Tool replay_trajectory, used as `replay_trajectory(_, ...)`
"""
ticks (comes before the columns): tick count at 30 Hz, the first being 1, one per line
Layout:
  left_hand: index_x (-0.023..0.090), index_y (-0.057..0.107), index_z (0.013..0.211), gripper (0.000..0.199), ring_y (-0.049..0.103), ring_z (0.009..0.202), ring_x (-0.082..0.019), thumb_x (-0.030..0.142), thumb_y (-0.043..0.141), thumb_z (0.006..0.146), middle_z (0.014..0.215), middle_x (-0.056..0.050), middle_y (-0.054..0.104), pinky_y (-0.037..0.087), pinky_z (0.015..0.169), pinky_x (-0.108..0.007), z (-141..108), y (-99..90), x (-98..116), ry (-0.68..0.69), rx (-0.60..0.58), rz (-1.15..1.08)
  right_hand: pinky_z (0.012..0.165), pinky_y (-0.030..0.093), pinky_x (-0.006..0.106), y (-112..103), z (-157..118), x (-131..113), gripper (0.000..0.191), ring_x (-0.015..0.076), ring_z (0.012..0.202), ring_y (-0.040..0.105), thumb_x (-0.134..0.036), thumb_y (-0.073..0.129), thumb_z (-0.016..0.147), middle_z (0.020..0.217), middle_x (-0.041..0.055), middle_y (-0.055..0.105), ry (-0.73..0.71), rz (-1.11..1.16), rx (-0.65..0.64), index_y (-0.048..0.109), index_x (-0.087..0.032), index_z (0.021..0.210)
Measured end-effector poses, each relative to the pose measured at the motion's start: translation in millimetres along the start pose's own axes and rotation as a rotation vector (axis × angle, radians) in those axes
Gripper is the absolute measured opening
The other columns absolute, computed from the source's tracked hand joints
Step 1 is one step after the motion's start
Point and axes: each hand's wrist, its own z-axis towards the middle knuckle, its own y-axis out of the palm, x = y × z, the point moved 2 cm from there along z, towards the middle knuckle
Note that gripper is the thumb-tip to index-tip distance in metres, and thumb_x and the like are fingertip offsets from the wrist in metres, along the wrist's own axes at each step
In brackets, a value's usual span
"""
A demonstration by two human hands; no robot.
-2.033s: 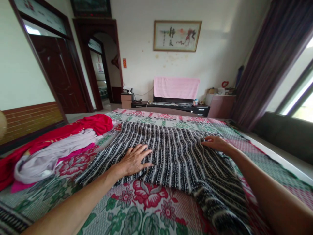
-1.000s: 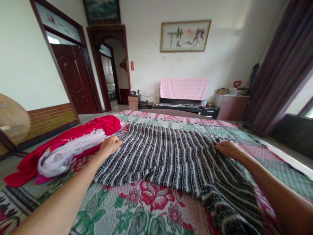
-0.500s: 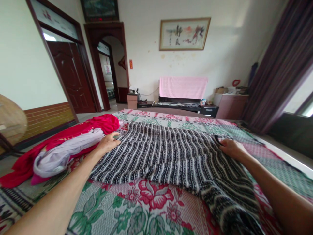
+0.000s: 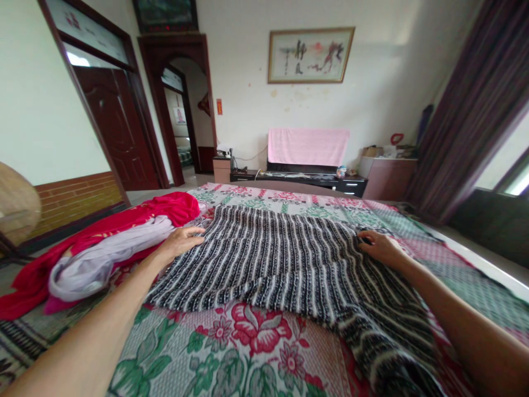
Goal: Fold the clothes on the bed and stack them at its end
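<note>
While the striped knit cloth (image 4: pixel 276 256) lies spread between the two hands, its rows run mostly even, with ripples along the near edge. The left hand (image 4: pixel 182 242) is at the cloth's left side, partly open, fingers lightly bent and thumb parted from them, with nothing clenched; from this angle I can't be sure how firmly its fingertips touch the knit. The right hand (image 4: pixel 382 248) is more closed, pinching a dark bit of the opposite edge between thumb and fingers.

Handling it well calls for a light, level pull from both sides, since loose knit stretches easily and its stripes would bend if one hand tugged harder. The bunched part nearer the wearer than the right hand deserves a gentle easing out, with a flat palm rather than a yank. Beside the left forearm lie red cloth (image 4: pixel 173 207) and pale cloth (image 4: pixel 86 270), and the floral cover (image 4: pixel 264 342) underneath could ruck up if pressed too hard
</note>
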Motion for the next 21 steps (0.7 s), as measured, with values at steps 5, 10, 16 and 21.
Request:
replay_trajectory(5, 0.016, 0.069, 0.112, 0.058, 0.051, 0.052, -0.013, 0.030, 0.061, 0.057, 0.052, 0.006, 0.057, 0.037, 0.051, -0.022, -6, -2.3, 5, -0.085, -0.036, -0.148, 0.086, 0.048, 0.030, -4, -3, -1, 0.036, 0.0229, 0.097, 0.066, -0.018, 0.050, 0.077, 0.109, 0.0076, 0.072, -0.028, -0.006, -0.070, 0.070, -0.018, 0.107)
replay_trajectory(10, 0.013, 0.069, 0.110, 0.059, 0.052, 0.052, -0.012, 0.026, 0.062, 0.052, 0.058, 0.003, 0.063, 0.038, 0.052, -0.022, -11, -2.9, 7, -0.116, -0.024, -0.262, 0.084, 0.048, 0.032, -9, -4, 12, 0.038, 0.0255, 0.101, 0.065, -0.022, 0.047, 0.081, 0.116, 0.0080, 0.069, 0.121, -0.046, -0.023, 0.069, -0.020, 0.111)
replay_trajectory(16, 0.013, 0.071, 0.105, 0.053, 0.054, 0.055, -0.013, 0.029, 0.064, 0.055, 0.060, 0.002, 0.066, 0.039, 0.054, -0.022, -5, -2.3, -3, -0.080, -0.010, -0.215, 0.082, 0.047, 0.031, -2, -3, 22, 0.035, 0.0238, 0.095, 0.066, -0.030, 0.049, 0.081, 0.106, 0.0058, 0.073, 0.109, 0.005, -0.060, 0.073, -0.020, 0.104)
replay_trajectory(21, 0.013, 0.070, 0.108, 0.053, 0.057, 0.063, -0.014, 0.030, 0.066, 0.058, 0.067, 0.001, 0.069, 0.041, 0.059, -0.022, -2, -3.7, -7, -0.053, -0.027, -0.167, 0.075, 0.045, 0.025, -9, -11, 19, 0.034, 0.0206, 0.092, 0.065, -0.037, 0.049, 0.081, 0.102, 0.0018, 0.073, 0.124, 0.035, -0.073, 0.075, -0.021, 0.096)
